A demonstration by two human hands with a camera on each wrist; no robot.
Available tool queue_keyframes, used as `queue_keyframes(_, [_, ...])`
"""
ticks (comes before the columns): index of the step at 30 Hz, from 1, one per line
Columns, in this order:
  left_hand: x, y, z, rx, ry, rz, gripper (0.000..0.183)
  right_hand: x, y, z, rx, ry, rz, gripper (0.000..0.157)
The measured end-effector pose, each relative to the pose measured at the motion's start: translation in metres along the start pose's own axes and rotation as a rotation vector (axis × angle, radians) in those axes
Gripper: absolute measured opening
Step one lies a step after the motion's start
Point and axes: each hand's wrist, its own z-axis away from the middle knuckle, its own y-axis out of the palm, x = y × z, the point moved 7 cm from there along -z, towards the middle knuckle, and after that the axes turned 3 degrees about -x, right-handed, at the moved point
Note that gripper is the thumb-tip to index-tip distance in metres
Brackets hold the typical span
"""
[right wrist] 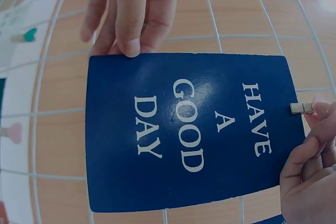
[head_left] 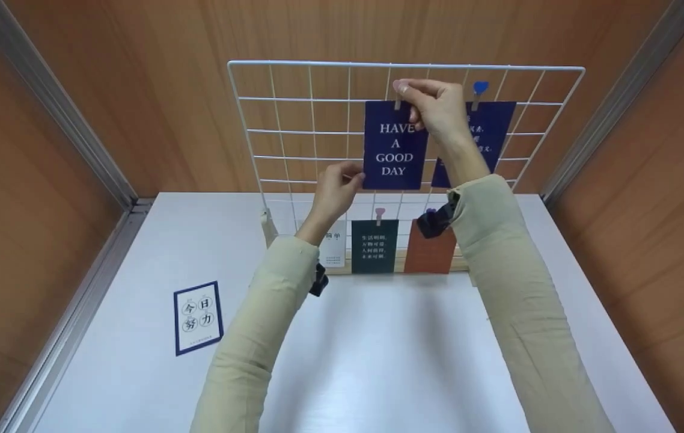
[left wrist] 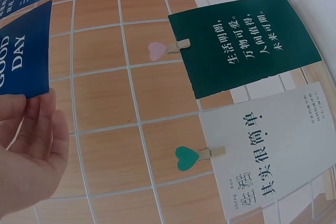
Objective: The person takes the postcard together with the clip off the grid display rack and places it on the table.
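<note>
A dark blue card [head_left: 394, 146] reading "HAVE A GOOD DAY" hangs upright against the upper part of a white wire grid [head_left: 294, 62]. At its top edge sits a small wooden clothespin [right wrist: 301, 108] with a pink heart. My right hand [head_left: 443, 113] pinches that clothespin between thumb and fingers, hiding part of the heart. The left hand [head_left: 337, 191] pinches the card's lower left corner, thumb on the front face in the right wrist view. Just right, partly behind my right hand and forearm, hangs a second blue card [head_left: 501, 126] under a blue heart clip [head_left: 481, 88].
Clipped lower on the grid are a white card [left wrist: 273, 156], a green card [head_left: 374, 249] and an orange card [head_left: 429, 249]. A blue-bordered card [head_left: 198, 317] lies on the white table [head_left: 113, 361] at left. Wooden panels [head_left: 137, 90] enclose the back and sides.
</note>
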Motion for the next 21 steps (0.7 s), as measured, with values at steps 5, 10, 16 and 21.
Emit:
queue_keyframes(5, [0.0008,-0.0019,0.0001,-0.016,0.001,-0.016,0.016,0.0012,0.0005,0.0014,-0.013,-0.01,-0.004,0.019])
queue_keyframes(10, [-0.0003,-0.0023,0.0004,-0.02,0.017,-0.018,0.016,0.0053,0.0008,0.0044,-0.024,-0.024,-0.021,0.016])
queue_keyframes(16, [-0.0016,-0.0016,0.0011,-0.016,0.031,-0.016,0.016,0.009,-0.0001,0.0066,-0.035,-0.063,-0.056,0.014])
queue_keyframes(21, [-0.0011,-0.0016,0.0008,-0.015,0.025,-0.022,0.016,0.0033,-0.0019,0.0023,-0.053,-0.076,-0.094,0.013])
